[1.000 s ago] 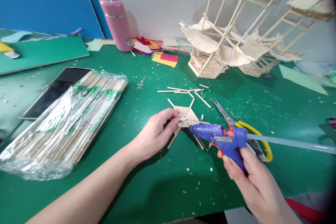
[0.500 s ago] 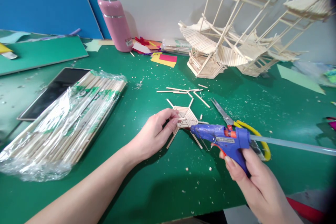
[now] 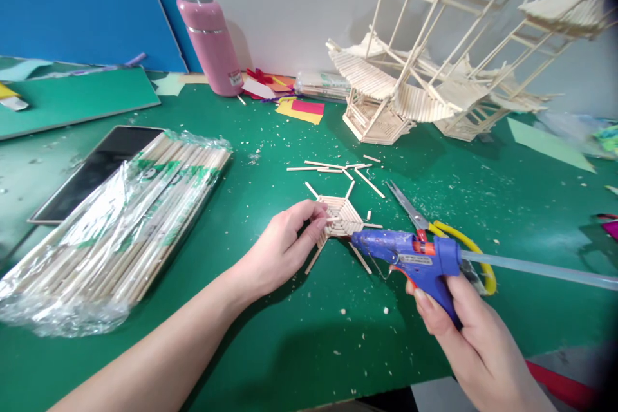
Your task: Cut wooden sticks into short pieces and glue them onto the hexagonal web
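Observation:
A small web-shaped frame of thin wooden sticks [image 3: 346,209] lies on the green table, its longer sticks reaching outward. At its left side my left hand [image 3: 284,241] pinches a short wooden stick [image 3: 333,219] between thumb and fingers, over the frame. My right hand [image 3: 468,335] is wrapped round the handle of a blue glue gun [image 3: 410,251]. The gun points left, with its nozzle at the frame's lower right edge, and a clear glue stick [image 3: 535,265] sticks out of its back.
Scissors [image 3: 410,206] with yellow handles lie behind the gun. Loose sticks [image 3: 333,167] are beyond the frame. Packed sticks [image 3: 140,219] overlap a dark tablet [image 3: 96,174] at left. A pink bottle [image 3: 212,45] and stick-built towers [image 3: 386,90] stand at the back.

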Tool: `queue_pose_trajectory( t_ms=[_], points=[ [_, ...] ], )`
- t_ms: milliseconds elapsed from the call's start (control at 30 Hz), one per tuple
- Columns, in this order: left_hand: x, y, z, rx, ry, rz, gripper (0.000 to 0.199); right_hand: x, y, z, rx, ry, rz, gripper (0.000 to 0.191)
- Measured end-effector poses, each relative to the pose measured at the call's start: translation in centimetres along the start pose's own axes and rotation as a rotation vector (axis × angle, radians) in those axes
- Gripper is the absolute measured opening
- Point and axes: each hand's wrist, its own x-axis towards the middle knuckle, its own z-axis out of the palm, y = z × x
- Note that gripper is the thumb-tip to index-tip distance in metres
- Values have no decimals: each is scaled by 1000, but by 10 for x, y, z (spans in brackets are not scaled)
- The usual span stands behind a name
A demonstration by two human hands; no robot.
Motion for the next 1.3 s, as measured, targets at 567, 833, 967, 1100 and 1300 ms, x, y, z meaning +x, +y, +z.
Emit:
queue_pose_trajectory(
  t_ms=[567,833,967,1100,1300],
  points=[
    [0,0,0,-1,7,5,18,-4,8,-3,-35,77,-12,31],
    [0,-1,1,-6,4,11,18,-5,8,-3,-37,109,-5,29],
    [1,-1,0,-6,7,14,18,-5,8,-2,-55,115,-27,27],
    [0,-1,0,-7,1,8,18,-5,4,-4,-96,106,-79,25],
    [0,0,0,-10,-10,-2,19,-7,0,-5,-194,131,-144,25]
  ],
)
